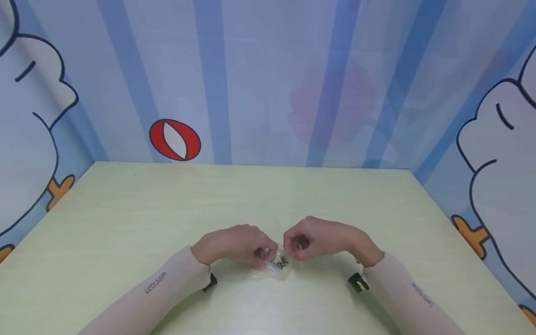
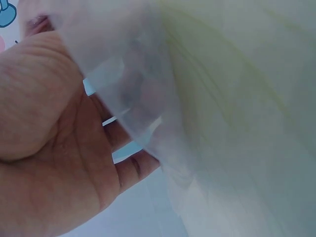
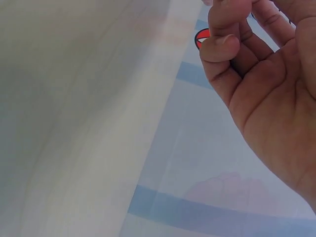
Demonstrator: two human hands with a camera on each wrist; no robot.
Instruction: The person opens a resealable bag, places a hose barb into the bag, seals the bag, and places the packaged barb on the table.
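A small clear plastic bag (image 1: 278, 266) with several tiny dark parts inside is held just above the pale green table (image 1: 125, 223), near its front middle. My left hand (image 1: 238, 245) pinches the bag's left upper edge, and the same bag (image 2: 123, 84) shows as a blurred clear film in front of the curled fingers in the left wrist view. My right hand (image 1: 314, 238) pinches the bag's right upper edge. In the right wrist view the right hand (image 3: 256, 64) has its fingers curled, and the bag itself is out of frame there.
Blue striped cartoon walls (image 1: 268, 79) close the table in at the back and both sides. A red and white oval (image 1: 174, 139) is printed on the back wall. Both forearms wear light sleeves with black wrist straps (image 1: 357, 282).
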